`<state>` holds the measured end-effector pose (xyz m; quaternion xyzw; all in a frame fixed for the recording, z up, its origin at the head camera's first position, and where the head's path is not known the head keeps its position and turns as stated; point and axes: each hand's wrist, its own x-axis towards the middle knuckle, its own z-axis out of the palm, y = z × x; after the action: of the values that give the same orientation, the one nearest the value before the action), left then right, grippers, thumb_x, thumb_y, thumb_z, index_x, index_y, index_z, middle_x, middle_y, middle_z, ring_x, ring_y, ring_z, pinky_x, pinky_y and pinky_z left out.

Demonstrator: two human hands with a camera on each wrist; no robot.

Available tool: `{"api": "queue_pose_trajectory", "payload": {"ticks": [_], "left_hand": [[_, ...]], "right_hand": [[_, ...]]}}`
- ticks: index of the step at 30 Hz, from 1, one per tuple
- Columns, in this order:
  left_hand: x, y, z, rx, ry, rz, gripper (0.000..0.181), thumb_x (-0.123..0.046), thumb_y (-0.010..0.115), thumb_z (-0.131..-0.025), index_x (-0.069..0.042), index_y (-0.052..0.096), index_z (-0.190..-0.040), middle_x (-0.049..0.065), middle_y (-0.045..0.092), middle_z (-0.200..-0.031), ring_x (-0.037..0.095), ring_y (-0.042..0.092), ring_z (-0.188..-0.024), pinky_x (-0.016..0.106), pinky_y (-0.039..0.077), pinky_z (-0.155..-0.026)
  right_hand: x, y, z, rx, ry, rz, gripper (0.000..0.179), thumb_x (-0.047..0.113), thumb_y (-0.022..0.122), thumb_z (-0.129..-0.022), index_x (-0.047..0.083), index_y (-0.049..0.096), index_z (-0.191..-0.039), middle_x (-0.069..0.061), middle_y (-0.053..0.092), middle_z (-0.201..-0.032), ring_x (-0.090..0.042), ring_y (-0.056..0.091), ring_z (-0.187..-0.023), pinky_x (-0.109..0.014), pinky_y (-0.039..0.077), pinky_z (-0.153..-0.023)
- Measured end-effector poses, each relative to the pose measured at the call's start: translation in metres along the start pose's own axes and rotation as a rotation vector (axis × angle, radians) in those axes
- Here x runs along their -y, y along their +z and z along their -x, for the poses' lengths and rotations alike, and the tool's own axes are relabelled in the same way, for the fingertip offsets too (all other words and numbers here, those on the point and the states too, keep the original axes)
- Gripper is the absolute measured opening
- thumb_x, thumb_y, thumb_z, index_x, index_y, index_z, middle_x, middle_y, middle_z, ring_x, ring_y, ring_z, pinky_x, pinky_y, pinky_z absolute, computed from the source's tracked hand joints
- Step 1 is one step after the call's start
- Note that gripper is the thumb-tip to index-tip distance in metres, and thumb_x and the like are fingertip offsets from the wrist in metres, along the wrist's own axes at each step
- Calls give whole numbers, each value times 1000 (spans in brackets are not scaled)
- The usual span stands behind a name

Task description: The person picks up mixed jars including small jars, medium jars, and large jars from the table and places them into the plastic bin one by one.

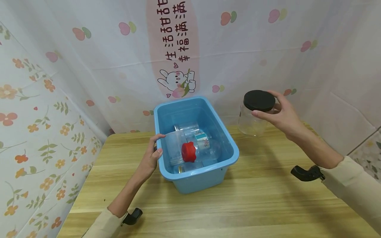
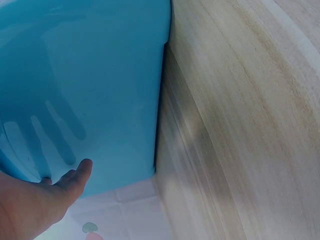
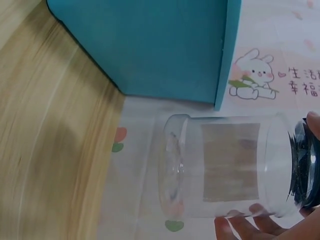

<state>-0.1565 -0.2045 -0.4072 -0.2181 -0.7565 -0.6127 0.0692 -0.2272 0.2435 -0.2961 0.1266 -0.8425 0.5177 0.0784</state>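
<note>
My right hand point(image 1: 284, 115) grips a clear jar by its black lid point(image 1: 259, 100), thumb at the front edge and fingers round the far side. The jar point(image 3: 230, 165) is upright to the right of a blue plastic tub point(image 1: 197, 183), over the table's back edge in the head view. A pale rectangular patch shows on its side in the right wrist view. At the tub's left rim, my left hand point(image 1: 150, 155) holds on with thumb and forefinger; its other fingers are mostly hidden. The left wrist view shows that hand point(image 2: 45, 200) against the tub's outer wall.
Inside the tub lie several clear containers, among them a jar with a red lid point(image 1: 189, 152) and a frosted container point(image 1: 175, 147). The tub stands on a wooden table point(image 1: 208, 215). A printed curtain point(image 1: 119, 66) hangs close behind, another at the left.
</note>
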Motion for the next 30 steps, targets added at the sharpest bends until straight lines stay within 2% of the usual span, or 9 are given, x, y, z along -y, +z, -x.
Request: {"api": "queue_pose_trajectory", "payload": {"ticks": [7,14,21,30], "left_hand": [[0,0,0,0,-3,3,49,-28,39,-97,-16,33,-145,28,21,-155,58,43,-122,69,48,-85],[0,0,0,1,-6,2,49,-28,39,-98,-16,33,-145,27,22,-154,58,44,-121,69,49,-85],[-1,0,1,4,-6,3,49,-28,39,-98,-16,33,-145,30,24,-152,58,46,-118,69,49,-83],[-1,0,1,11,-6,18,49,-27,39,-98,-15,32,-145,34,24,-150,58,48,-116,68,50,-82]], "right_hand": [[10,3,-2,12,-11,4,81,23,79,-90,26,33,-157,-8,56,-134,-18,62,-102,-26,48,-83],[23,7,-5,20,-16,36,86,27,81,-88,26,30,-158,-11,56,-135,-23,60,-103,-37,45,-86],[39,14,-7,18,-60,36,85,24,83,-86,25,35,-156,-10,59,-126,-24,63,-102,-33,47,-81],[56,22,-10,-3,-89,42,87,26,86,-83,25,37,-155,-7,53,-132,-27,58,-98,-34,48,-77]]}}
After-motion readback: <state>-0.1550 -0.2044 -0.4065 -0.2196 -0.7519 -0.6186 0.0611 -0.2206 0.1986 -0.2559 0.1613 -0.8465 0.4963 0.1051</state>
